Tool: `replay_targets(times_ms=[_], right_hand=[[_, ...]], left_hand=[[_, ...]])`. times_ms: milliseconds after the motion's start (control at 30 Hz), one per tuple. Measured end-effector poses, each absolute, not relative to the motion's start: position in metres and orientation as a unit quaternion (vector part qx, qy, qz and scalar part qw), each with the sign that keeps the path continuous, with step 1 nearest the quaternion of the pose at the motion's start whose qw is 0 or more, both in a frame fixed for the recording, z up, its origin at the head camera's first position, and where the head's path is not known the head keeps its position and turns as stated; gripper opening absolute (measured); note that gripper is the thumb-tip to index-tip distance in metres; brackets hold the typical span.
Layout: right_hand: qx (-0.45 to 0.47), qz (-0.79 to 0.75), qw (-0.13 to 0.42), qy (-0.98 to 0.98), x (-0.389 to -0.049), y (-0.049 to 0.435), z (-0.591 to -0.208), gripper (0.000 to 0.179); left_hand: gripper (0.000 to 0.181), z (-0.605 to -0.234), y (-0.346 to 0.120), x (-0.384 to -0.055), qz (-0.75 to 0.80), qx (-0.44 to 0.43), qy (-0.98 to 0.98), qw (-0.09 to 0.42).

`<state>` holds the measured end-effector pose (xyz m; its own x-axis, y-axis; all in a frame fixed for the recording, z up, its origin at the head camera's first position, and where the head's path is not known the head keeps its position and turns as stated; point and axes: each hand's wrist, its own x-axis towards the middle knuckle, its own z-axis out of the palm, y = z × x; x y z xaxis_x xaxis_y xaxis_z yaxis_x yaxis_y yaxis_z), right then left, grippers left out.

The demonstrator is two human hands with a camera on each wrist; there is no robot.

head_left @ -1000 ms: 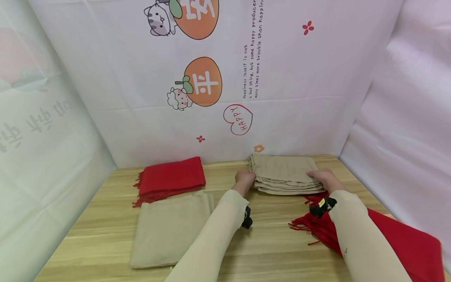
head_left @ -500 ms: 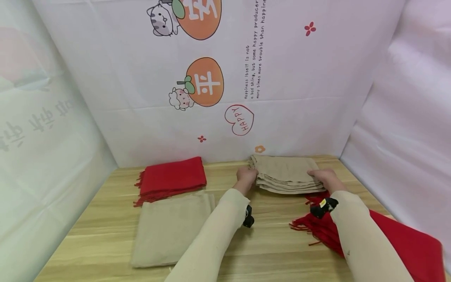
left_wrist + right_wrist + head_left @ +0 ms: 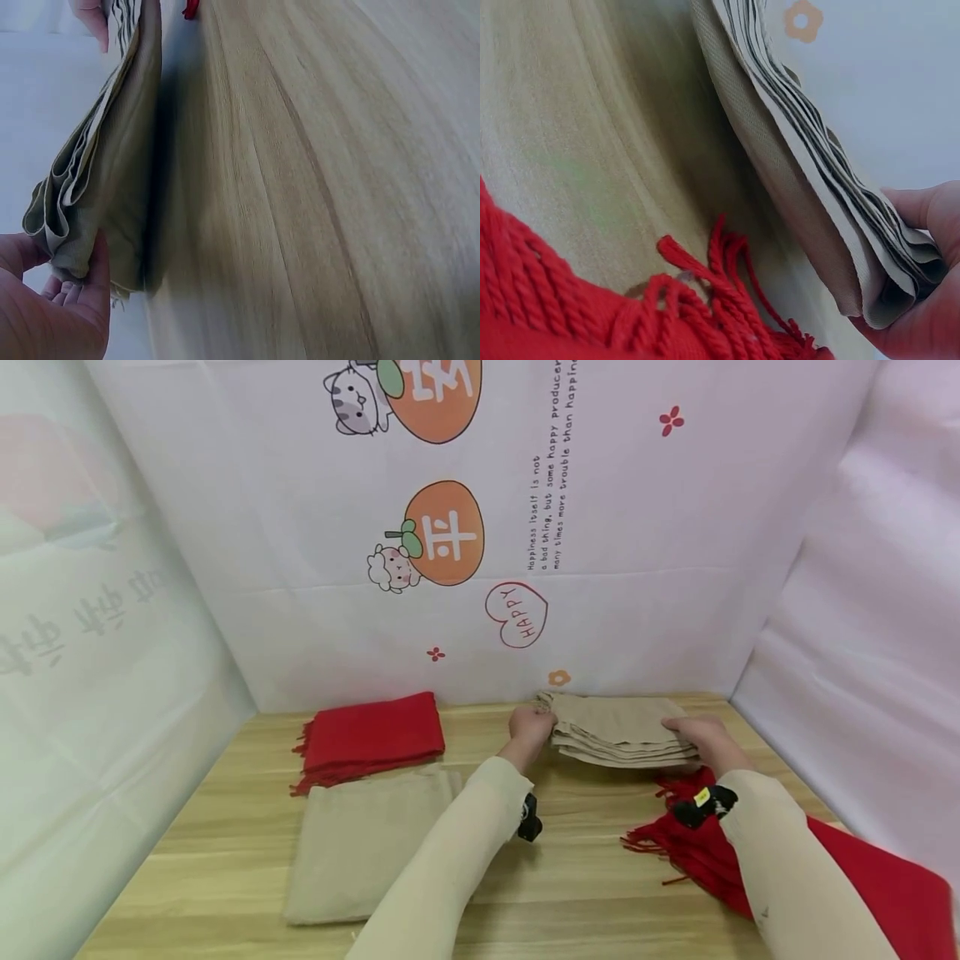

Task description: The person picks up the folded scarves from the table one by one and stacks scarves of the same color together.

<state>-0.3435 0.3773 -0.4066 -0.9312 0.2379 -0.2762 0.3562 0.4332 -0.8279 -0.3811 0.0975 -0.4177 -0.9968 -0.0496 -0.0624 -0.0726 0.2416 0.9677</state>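
A folded beige scarf with many layers is held level between both hands near the back wall. My left hand pinches its left edge, thumb on one side and fingers on the other, as the left wrist view shows. A few short threads hang by that corner. My right hand grips the right edge, with the thumb on top and the fingers beneath the layers. Under the scarf a dark shadow falls on the wooden table. Red fringe lies just below it on the right.
A red fringed scarf lies at the right, partly beneath my right forearm. At the left are a folded red scarf and, in front, a folded beige cloth. White printed sheets wall the table at the back and sides.
The beige scarf has come up slightly, its front edge rising off the table, with both hands holding its ends. The other cloths lie as before; the head view has shifted a little.
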Motion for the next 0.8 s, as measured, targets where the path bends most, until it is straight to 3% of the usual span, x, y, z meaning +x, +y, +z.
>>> replay_targets(times_ms=[167, 367, 567, 800], right_hand=[[0.165, -0.512, 0.063, 0.841, -0.342, 0.376, -0.401, 0.064], [0.148, -0.524, 0.061, 0.837, -0.338, 0.373, -0.392, 0.033], [0.145, -0.509, 0.042, 0.848, -0.335, 0.370, -0.383, 0.037], [0.140, -0.500, 0.032, 0.854, -0.331, 0.365, -0.376, 0.040]], left_hand=[[0.047, -0.414, 0.093, -0.380, 0.609, -0.034, 0.792, 0.014], [0.033, -0.406, 0.088, -0.374, 0.601, 0.006, 0.799, -0.012], [0.043, -0.402, 0.086, -0.372, 0.588, 0.015, 0.809, -0.012], [0.039, -0.398, 0.081, -0.368, 0.582, 0.022, 0.813, -0.024]])
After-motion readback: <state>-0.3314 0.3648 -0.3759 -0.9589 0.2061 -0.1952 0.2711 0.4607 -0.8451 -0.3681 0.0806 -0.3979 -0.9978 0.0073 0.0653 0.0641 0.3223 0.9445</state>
